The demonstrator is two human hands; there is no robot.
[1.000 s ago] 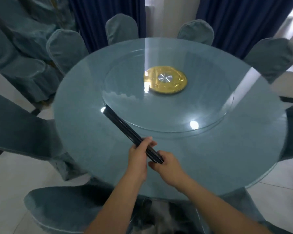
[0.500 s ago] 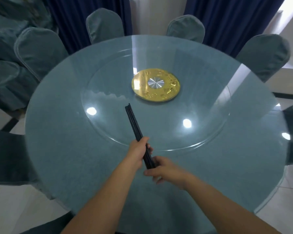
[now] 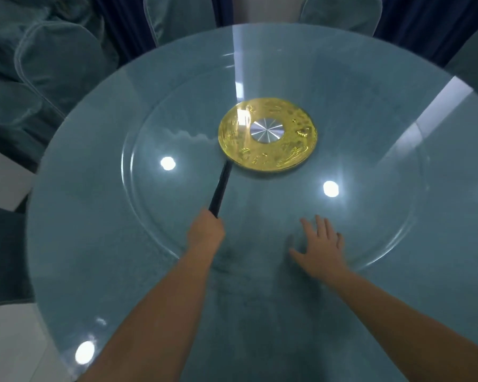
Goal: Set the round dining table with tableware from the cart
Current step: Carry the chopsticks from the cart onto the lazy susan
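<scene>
The frame is filled by the round dining table (image 3: 75, 244), its teal cloth covered by a sheet of glass in which ceiling lights are mirrored. Chairs in matching teal covers (image 3: 61, 53) are ranged round its far rim from about nine o'clock to two o'clock, with dark blue curtains (image 3: 414, 20) behind them. A glass turntable (image 3: 370, 205) is carried on the middle of the table, and a gold hub with a silver cap (image 3: 268, 137) is seen at its centre. No plate, bowl or cup is seen anywhere on the table, and the cart is not in view, so the setting is judged to be at its very start. A bundle of black chopsticks (image 3: 220, 187) is gripped at its near end by the left hand (image 3: 206, 232), whose fingers are wrapped round it; the bundle is pointed toward twelve o'clock, its far tips lying just beside the hub's edge at about seven o'clock of the hub. Whether the tips touch the glass cannot be told. The right hand (image 3: 320, 245) is held apart at about five o'clock of the hub, fingers spread and straight, with nothing in it, low over the turntable; contact with the glass cannot be confirmed. The step in hand is judged to be the handing-out of chopsticks. For the next move, one pair would need to be drawn from the bundle by the free hand and laid at a seat near the rim.
</scene>
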